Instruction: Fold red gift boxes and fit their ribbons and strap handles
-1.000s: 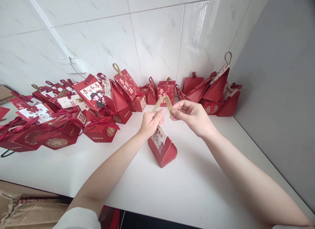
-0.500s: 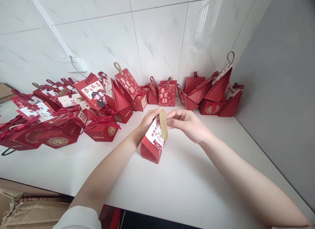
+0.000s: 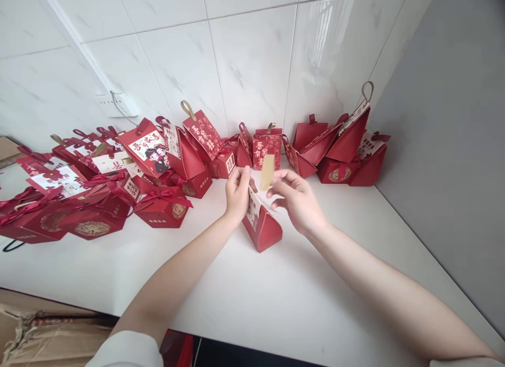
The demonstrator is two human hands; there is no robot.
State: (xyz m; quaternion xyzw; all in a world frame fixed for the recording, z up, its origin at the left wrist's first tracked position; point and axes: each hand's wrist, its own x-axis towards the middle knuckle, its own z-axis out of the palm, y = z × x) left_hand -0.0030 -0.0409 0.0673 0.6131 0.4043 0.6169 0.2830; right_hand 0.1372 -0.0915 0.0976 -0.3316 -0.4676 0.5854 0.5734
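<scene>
A small red gift box (image 3: 263, 228) with a white printed face stands on the white counter (image 3: 276, 304) in front of me. My left hand (image 3: 238, 192) pinches its top edge. My right hand (image 3: 295, 197) is just right of it, fingers curled on the tan ribbon handle (image 3: 267, 171) that sticks up from the box's top.
Many more red gift boxes line the tiled wall: a pile at the left (image 3: 90, 182), several in the middle (image 3: 221, 146) and a heap in the right corner (image 3: 343, 146). A grey wall (image 3: 445, 146) closes the right side. A cardboard carton (image 3: 43, 330) lies below the counter's front edge.
The box has turned and shifted a little toward the wall. The tan ribbon, stretched between both hands a second ago, now stands up as a short strip held by my right hand.
</scene>
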